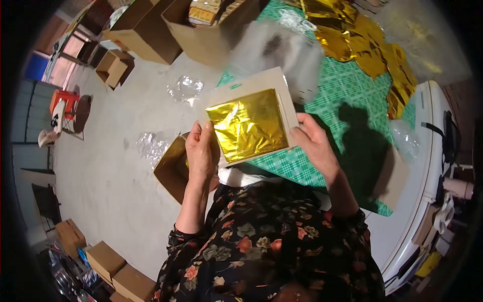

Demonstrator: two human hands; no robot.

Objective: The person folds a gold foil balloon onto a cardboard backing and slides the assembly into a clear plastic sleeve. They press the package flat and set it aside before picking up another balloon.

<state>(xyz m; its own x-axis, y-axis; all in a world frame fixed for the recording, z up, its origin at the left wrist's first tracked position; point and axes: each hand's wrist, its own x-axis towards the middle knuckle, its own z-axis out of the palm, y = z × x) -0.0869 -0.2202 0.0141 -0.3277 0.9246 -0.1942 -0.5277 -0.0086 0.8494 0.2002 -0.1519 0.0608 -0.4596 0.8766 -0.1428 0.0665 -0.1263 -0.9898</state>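
In front of my body I hold a pale backing card [261, 78] with a hang hole near its top edge. Folded flat on the card is a square packet of shiny gold foil [251, 126]. My left hand [199, 146] is closed on the left edge, its thumb against the foil's side. On the right edge, the fingers of my right hand [313, 137] pinch the card. Just beyond the card, a clear plastic bag [276, 48] lies blurred over the green checked tablecloth [332, 95].
Gold foil sheets [365, 43] spread over the table's far right. Open cardboard boxes [146, 30] stand at the upper left, and another box [171, 168] sits below my left hand. Crumpled clear plastic [185, 89] lies on the grey floor [110, 176]. A white appliance [427, 166] borders the right.
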